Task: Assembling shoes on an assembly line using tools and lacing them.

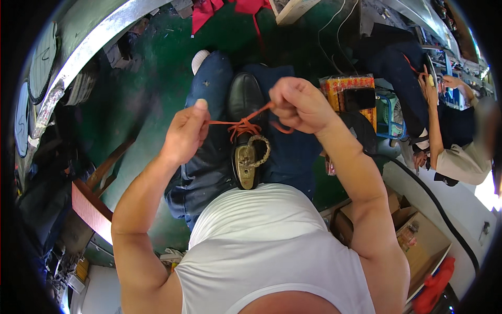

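A black leather shoe (244, 97) rests between my thighs, its toe pointing away from me. In its opening sits a brass-coloured shoe last (244, 166) with a braided cord loop (265, 157) at its side. An orange shoelace (243, 127) is threaded through the shoe and crossed over its front. My left hand (187, 131) is closed on one lace end, left of the shoe. On the other side my right hand (300, 104) pinches the other end, held a little higher. Both stretches of lace look taut, and a loose tail hangs below my right hand.
At the right, a co-worker (449, 120) sits with hands on some work. Near my right knee lie an orange-yellow package (348, 91) and a blue-framed stool or basket (389, 112). An open cardboard box (423, 238) stands at lower right. A metal-edged bench (83, 55) curves along the left.
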The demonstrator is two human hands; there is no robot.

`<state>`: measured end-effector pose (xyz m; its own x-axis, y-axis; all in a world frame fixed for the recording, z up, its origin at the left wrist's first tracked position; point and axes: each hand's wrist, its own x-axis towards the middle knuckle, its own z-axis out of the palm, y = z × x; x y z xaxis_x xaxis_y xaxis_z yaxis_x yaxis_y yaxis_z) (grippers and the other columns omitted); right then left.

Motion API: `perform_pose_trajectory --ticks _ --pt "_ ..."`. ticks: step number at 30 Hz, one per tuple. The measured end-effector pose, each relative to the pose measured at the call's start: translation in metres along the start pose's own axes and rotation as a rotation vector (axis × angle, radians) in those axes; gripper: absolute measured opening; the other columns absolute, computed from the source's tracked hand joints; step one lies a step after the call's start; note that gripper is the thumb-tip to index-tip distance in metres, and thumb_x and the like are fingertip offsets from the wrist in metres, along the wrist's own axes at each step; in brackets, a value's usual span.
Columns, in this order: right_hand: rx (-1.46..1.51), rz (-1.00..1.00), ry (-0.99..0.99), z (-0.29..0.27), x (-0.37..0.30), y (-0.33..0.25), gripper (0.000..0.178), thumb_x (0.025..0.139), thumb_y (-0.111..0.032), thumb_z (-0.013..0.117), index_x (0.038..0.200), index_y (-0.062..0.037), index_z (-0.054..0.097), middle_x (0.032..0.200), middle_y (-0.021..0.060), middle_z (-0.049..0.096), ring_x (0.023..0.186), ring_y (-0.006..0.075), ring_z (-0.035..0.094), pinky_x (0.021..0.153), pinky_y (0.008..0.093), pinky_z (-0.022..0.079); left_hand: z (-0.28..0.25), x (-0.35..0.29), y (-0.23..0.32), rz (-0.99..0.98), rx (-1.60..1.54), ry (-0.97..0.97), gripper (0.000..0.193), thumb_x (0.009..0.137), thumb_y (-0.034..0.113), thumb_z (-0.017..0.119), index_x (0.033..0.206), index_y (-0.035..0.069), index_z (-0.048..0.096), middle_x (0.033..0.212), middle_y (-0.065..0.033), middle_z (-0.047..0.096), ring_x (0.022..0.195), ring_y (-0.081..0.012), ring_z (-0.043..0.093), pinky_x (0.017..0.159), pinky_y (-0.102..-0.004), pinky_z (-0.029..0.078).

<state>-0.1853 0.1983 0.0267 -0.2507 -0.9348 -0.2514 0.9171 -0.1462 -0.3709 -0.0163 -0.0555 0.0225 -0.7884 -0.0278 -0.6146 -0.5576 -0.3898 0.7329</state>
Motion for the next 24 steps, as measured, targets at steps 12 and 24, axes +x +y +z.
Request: perform_pose_trajectory --ticks 12,24 --pt "-1.033 -0.366 0.559 -0.003 0.029 0.045 0.013 0.085 -0.013 0.075 0.088 -0.0012 0.075 0.074 0.0031 0.068 0.066 0.0066 0.058 0.06 0.0251 0.046 -0.018 0.005 -0.003 -0.091 -0.041 -0.547 0.026 0.091 0.013 0.071 0.112 -0.001 0.07 0.085 -0.0045 0.066 0.066 -0.0068 0.051 0.053 -0.0213 0.038" --pt "-0.847 0.274 0.438 0.035 0.01 0.048 0.021 0.089 -0.022 0.074 0.088 -0.0011 0.073 0.068 -0.0011 0.061 0.056 0.0042 0.051 0.046 0.0227 0.039 0.035 0.016 -0.009 0.497 0.305 -0.252 0.023 0.086 -0.004 0.069 0.108 0.002 0.072 0.09 -0.0032 0.063 0.081 -0.0128 0.06 0.068 -0.0256 0.048"
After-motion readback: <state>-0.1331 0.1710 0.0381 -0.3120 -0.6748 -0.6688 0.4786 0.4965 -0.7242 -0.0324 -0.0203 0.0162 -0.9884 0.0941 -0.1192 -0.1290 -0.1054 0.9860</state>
